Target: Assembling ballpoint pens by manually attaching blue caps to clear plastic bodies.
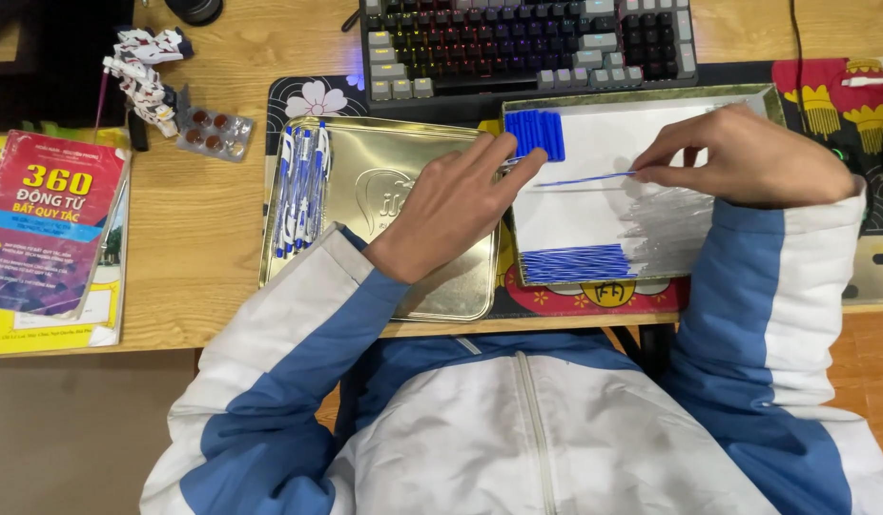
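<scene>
Right hand: the right hand [747, 157] has its grip pinched on a thin blue ink refill [585, 178], held level over the white-lined tray [642, 95] near the bench's front edge.
Left hand: the left hand [456, 205] meets the refill's other tip, fingers closed narrow.
Doing it well: keep the refill straight and steady at both ends.
Around: blue caps [537, 133], clear barrels [670, 229], a gold tin lid [413, 143] with finished pens [303, 186].
In the way: the keyboard [527, 43] crowds the back edge.
</scene>
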